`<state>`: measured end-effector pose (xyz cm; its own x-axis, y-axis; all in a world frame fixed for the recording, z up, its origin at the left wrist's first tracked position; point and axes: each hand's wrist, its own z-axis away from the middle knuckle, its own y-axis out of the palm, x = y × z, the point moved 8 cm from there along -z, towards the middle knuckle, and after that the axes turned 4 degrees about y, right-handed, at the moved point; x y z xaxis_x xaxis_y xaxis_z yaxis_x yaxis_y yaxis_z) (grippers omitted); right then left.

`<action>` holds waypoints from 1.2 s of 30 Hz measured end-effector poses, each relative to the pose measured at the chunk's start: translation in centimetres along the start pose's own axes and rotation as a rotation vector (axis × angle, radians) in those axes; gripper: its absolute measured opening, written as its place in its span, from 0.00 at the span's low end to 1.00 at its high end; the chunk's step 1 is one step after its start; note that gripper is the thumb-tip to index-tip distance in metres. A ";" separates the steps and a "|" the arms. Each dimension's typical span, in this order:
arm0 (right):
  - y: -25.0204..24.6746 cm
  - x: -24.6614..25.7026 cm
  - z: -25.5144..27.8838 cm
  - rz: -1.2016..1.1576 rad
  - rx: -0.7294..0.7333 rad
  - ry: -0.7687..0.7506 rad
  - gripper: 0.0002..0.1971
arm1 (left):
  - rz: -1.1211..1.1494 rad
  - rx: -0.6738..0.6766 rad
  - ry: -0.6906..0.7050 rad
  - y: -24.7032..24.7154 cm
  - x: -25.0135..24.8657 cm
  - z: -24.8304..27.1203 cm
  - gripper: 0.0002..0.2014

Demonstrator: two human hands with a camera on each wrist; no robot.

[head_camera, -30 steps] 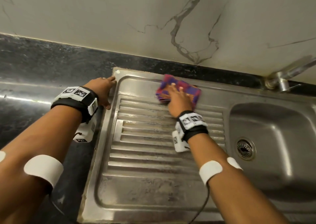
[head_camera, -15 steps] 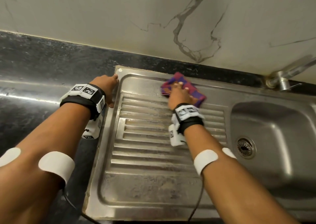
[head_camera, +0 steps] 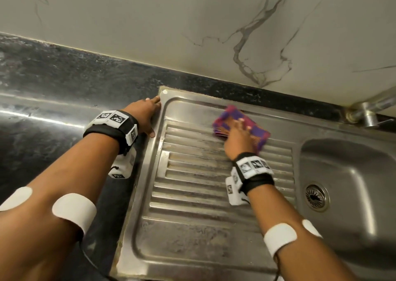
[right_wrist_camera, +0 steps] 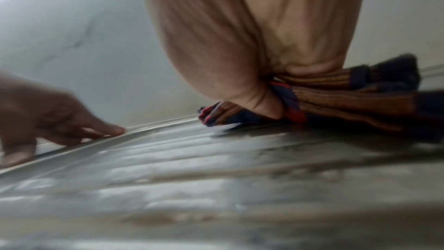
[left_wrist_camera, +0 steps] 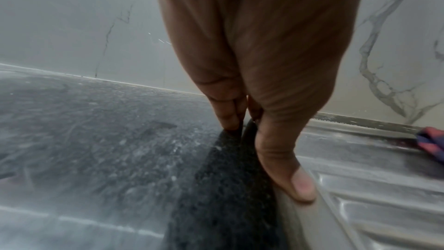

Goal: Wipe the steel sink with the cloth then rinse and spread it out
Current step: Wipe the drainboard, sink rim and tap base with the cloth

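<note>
A folded pink, purple and orange checked cloth [head_camera: 255,128] lies on the far part of the steel sink's ribbed drainboard [head_camera: 192,173]. My right hand [head_camera: 236,138] lies flat on top of the cloth [right_wrist_camera: 348,98], fingers spread, pressing it onto the steel. My left hand [head_camera: 145,115] rests with straight fingers on the dark counter at the sink's far left corner, its thumb [left_wrist_camera: 298,187] touching the sink rim. A corner of the cloth [left_wrist_camera: 432,142] shows at the right edge of the left wrist view. The drainboard [right_wrist_camera: 216,178] looks smeared and dull.
The sink bowl [head_camera: 342,173] with its round drain [head_camera: 316,197] lies to the right. A steel tap [head_camera: 368,111] stands at the far right against the marble wall [head_camera: 192,23]. Black stone counter [head_camera: 42,109] stretches to the left of the sink.
My right hand has slid the cloth a little to the right along the far edge of the drainboard. The left hand has kept its place at the sink's corner.
</note>
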<state>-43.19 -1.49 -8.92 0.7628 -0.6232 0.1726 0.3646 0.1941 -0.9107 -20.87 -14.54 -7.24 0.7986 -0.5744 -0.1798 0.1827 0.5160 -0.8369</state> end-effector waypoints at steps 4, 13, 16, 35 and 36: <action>-1.8 -3.0 -1.4 -0.242 -0.059 0.302 0.31 | 0.032 -0.016 -0.014 0.3 0.5 -0.2 0.55; 1.1 14.2 -3.8 -0.008 -0.004 -0.215 0.31 | 0.096 -0.047 -0.051 0.5 1.0 -0.8 0.55; 3.2 19.9 -2.2 0.077 0.061 -0.399 0.30 | 0.161 -0.077 -0.098 0.3 1.2 -0.5 0.54; 4.3 19.5 1.5 0.139 0.166 -0.478 0.32 | 0.088 0.086 -0.097 4.3 2.7 5.2 0.69; 4.1 19.9 1.2 0.141 0.160 -0.469 0.32 | 0.104 0.078 -0.088 4.3 2.8 5.3 0.69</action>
<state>-25.84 -12.19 -8.77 0.9547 -0.1825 0.2352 0.2897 0.3884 -0.8748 -14.81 -10.56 -8.56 0.8620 -0.4594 -0.2144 0.1380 0.6195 -0.7728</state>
